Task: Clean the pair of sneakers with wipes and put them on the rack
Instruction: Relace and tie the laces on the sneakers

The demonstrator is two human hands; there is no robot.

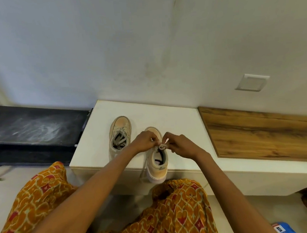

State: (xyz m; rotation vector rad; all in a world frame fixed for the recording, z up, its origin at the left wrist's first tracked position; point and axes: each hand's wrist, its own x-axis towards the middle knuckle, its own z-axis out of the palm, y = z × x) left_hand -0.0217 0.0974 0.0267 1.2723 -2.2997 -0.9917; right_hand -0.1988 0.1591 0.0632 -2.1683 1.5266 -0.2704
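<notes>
Two beige sneakers stand on a white ledge [178,118], toes towards the wall. The left sneaker [120,135] sits further back with loose grey laces. The right sneaker [157,163] stands at the ledge's front edge, its heel overhanging a little. Over its tongue my left hand [144,142] and my right hand [180,145] each pinch a part of its grey lace [162,145]. One lace end hangs down the sneaker's left side. A black shoe rack [34,129] with a dusty top shelf stands to the left of the ledge. No wipe shows.
A wooden panel [266,131] lies on the ledge to the right. A white wall plate [252,84] is on the wall above it. A blue packet [282,228] lies on the floor at the bottom right. My patterned orange clothing fills the foreground.
</notes>
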